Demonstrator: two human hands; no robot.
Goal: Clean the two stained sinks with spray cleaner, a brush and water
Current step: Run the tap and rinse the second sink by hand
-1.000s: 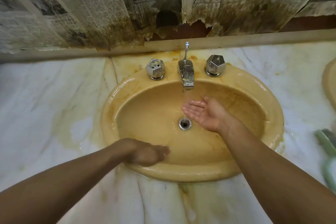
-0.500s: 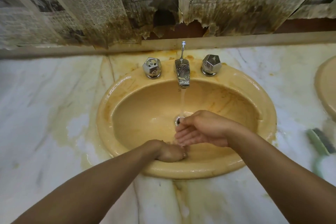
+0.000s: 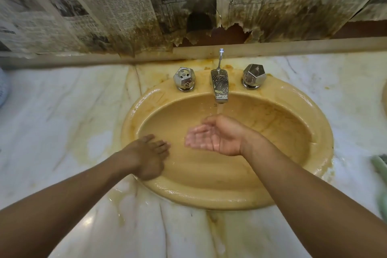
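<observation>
A person's right hand lies palm up and loosely cupped, fingers together and holding nothing but water, directly under the thin stream of water that falls from the chrome spout. The left hand is turned palm down with its fingers relaxed and gripping nothing, low over the near-left inner wall of the basin; whether it touches the surface cannot be told. Both bare forearms reach in from the bottom corners.

The hands are inside the yellow oval sink, whose bowl and rim are wet and streaked with brown stains, heaviest on the right inner wall. Two faceted chrome knobs flank the spout, the left knob and the right knob, and a slim pull rod stands upright just behind it.

The sink is set into a white marble counter that is blotched yellow around the rim and wet in front. At the right edge a sliver of the second sink shows, and below it a blurred green object lies on the counter. Stained, torn newspaper covers the wall behind.
</observation>
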